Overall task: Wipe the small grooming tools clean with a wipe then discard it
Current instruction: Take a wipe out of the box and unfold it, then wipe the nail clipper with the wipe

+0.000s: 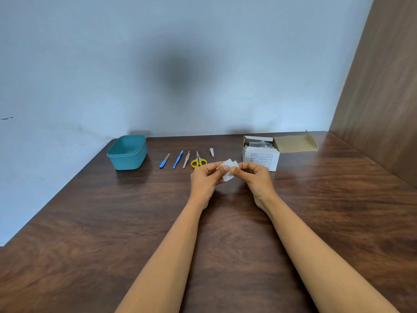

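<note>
Head view, the only one.

- Left hand [204, 179] and right hand [256, 177] meet just above frame centre, raised over the table [90, 222], both forearms coming in from the bottom edge.
- Both hands pinch one small white wipe sachet [229, 169] between thumb and fingertips. Left takes its left side, right its right side. Other fingers are curled in.
- The sachet has dark print on its lower part and a plain white piece sticks up at the top. Can't tell if it is torn open.
- The tools lie in a row on the table just above and left of the hands, none touched. Left to right: blue-handled file [164, 161], longer blue-handled tool [177, 159], tweezers [186, 159], yellow-handled scissors [198, 161], nail clipper [211, 152].
- The scissors are nearest the left hand, with their loops just beside the fingertips in the picture. The clipper sits slightly higher in frame than the rest.
- A teal tub [127, 152], open-topped, sits left of the row, near the table's far left corner. Nothing shows inside from this angle.
- A white cardboard box [260, 157] is right of the row, just behind the right hand, its lid flap [295, 144] folded open to the right. Packets show in the opening and a printed label is on the front face.
- A pale wall [90, 64] fills the upper frame, with a dark blurred patch [178, 73] at centre. A brown wood panel [383, 86] runs along the right edge.
</note>
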